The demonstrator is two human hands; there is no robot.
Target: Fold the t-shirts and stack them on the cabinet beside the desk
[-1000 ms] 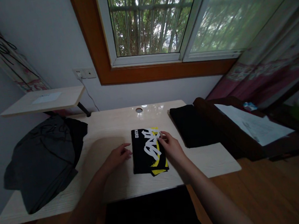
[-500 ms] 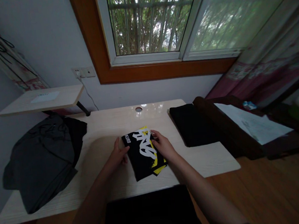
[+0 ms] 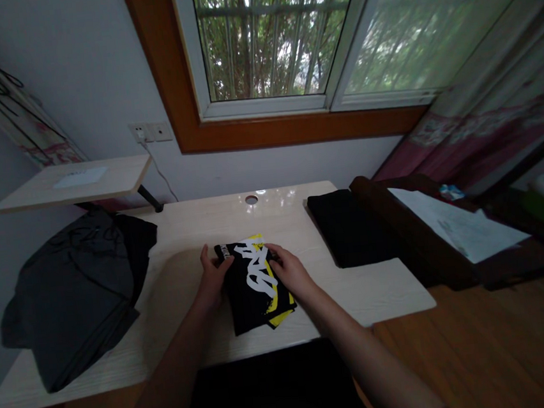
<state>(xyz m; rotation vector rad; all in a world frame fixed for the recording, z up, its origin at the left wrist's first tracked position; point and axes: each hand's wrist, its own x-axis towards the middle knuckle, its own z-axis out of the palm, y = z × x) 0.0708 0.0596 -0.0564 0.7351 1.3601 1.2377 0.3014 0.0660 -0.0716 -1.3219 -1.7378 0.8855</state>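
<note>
While both hands hold it, folded black garment, pale desk beneath

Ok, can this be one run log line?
left hand: holding printed cloth, left side | right hand: same cloth, right side | black cloth: farther right

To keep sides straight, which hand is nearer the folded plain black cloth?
Right. Your right hand, at the right side of the printed garment, is left of the folded plain black cloth, not touching; your left hand is farther left, at the garment's left side.
</note>
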